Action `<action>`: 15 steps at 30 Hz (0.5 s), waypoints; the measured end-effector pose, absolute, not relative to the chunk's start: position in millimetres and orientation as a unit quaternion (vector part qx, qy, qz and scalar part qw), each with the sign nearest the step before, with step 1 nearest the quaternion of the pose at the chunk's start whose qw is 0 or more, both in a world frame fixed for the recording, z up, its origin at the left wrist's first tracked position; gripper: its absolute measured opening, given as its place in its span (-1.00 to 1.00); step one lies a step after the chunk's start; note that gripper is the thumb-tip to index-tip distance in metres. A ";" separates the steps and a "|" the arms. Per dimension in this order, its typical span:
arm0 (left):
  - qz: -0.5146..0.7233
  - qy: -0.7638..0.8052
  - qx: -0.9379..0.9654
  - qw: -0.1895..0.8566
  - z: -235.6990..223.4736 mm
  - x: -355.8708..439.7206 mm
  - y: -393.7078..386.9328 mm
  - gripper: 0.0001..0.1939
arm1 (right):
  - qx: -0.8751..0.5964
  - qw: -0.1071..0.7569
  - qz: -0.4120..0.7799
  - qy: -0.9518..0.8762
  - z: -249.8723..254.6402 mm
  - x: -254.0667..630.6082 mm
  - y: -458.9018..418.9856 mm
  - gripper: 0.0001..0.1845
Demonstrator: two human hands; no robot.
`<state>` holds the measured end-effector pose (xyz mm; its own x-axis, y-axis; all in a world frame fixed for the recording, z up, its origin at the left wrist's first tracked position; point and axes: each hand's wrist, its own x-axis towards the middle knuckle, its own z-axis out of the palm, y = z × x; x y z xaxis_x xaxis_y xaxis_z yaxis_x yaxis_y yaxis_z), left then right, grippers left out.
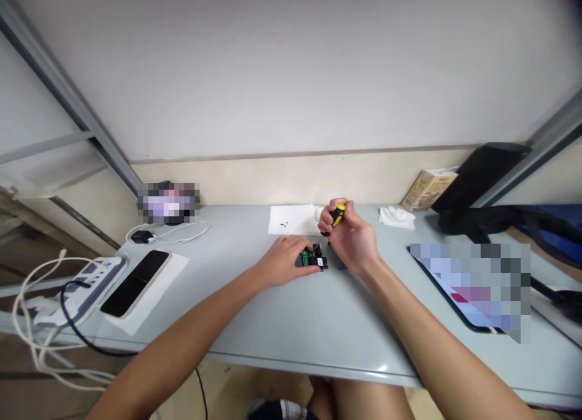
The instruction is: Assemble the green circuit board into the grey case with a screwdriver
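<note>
My left hand (284, 260) is closed around the left side of a small device with a green circuit board (311, 257) and black parts, resting on the desk. Thumb and fingers press on its near and far edges. My right hand (352, 235) grips a screwdriver (337, 215) with a black and yellow handle, tilted above and to the right of the board. The screwdriver's tip is hidden behind the hand. Behind the board lies a white sheet of paper (291, 219) with several tiny dark pieces (284, 224), too small to name. A dark flat item (340, 263) shows partly under my right hand.
On the left are a phone (136, 283) on white paper, a power strip (84, 293) with tangled cables, and a black charger (142, 237). Crumpled tissue (397, 217), a carton (428, 190) and a tablet (468, 290) with a blurred screen stand or lie to the right.
</note>
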<state>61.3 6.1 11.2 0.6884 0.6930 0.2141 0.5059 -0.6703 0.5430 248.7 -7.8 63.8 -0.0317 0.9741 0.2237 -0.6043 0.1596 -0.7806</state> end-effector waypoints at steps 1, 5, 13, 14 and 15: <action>0.205 0.338 0.890 0.226 11.5 61.5 6.1 -0.67 | -0.237 0.654 0.603 -0.389 64.1 248.3 -8.1 -0.67; 0.199 0.343 0.891 0.222 11.7 62.7 5.7 -0.67 | -0.229 0.650 0.619 -0.376 65.1 248.4 -8.6 -0.68; 0.230 0.337 0.893 0.188 12.6 63.2 1.3 -0.87 | -0.246 0.652 0.607 -0.381 68.5 252.0 -7.6 -0.66; 0.237 0.334 0.894 0.185 11.8 62.9 1.4 -0.86 | -0.244 0.654 0.608 -0.379 68.9 252.2 -7.7 -0.66; 0.246 0.330 0.893 0.182 10.7 62.6 1.8 -0.85 | -0.240 0.655 0.610 -0.375 69.2 252.3 -7.7 -0.66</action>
